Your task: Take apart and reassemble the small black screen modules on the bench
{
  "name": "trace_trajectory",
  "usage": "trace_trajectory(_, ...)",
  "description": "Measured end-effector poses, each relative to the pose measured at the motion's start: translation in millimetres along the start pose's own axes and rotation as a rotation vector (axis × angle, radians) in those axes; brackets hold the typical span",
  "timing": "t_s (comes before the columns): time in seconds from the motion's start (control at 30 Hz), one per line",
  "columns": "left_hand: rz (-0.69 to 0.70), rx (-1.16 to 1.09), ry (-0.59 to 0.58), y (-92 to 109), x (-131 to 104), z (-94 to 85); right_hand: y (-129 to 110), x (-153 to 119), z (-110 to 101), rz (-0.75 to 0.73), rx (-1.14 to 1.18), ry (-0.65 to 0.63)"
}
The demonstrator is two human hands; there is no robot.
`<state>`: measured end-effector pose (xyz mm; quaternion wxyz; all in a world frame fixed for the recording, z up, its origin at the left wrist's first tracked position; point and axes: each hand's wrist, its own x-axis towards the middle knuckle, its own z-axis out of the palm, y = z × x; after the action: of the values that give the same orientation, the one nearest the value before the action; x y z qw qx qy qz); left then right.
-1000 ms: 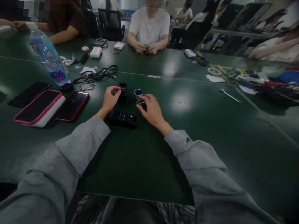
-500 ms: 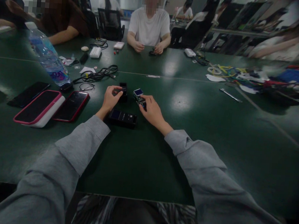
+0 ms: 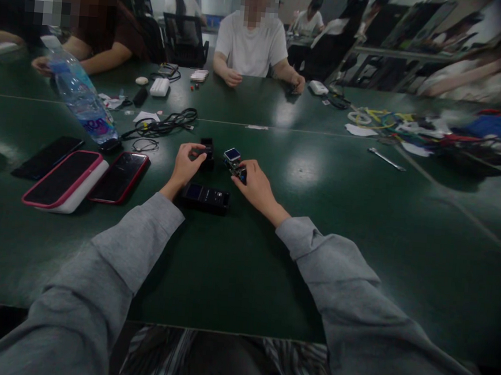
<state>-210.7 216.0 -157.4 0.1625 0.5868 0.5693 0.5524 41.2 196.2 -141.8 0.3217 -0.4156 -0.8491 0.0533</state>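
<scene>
My left hand (image 3: 189, 162) is closed on a small black plastic casing (image 3: 207, 154), thumb and fingers at its near left side. In my right hand (image 3: 253, 183) is a circuit board with a small screen (image 3: 232, 155) at its far end; the fingers cover much of the board. The two parts are apart, with a narrow gap between them. Nearer to me lies a black handheld device (image 3: 206, 199) with a small screen and several buttons, face up, touched by neither hand.
To the left are a tilted water bottle (image 3: 82, 96), a phone (image 3: 120, 178) and a pink-edged case (image 3: 66, 182). Black cable (image 3: 169, 123) lies beyond my left hand. A wrench (image 3: 386, 159) and tangled wires (image 3: 445, 139) are at right. A person in white (image 3: 252, 46) sits opposite.
My right fingers have shifted slightly on the circuit board, uncovering a bit more of it. My left hand has stayed put. The person opposite has moved one hand outward.
</scene>
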Motion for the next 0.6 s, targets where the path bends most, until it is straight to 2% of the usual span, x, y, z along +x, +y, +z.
trace_trajectory(0.33, 0.007, 0.001, 0.003, 2.0, -0.6, -0.5, 0.5, -1.0, -1.1, 0.027, 0.063, 0.033)
trace_trajectory(0.6, 0.017, 0.002, -0.003, -0.6, 0.4, 0.3, 1.6, -1.6, 0.0, 0.025, 0.020, 0.056)
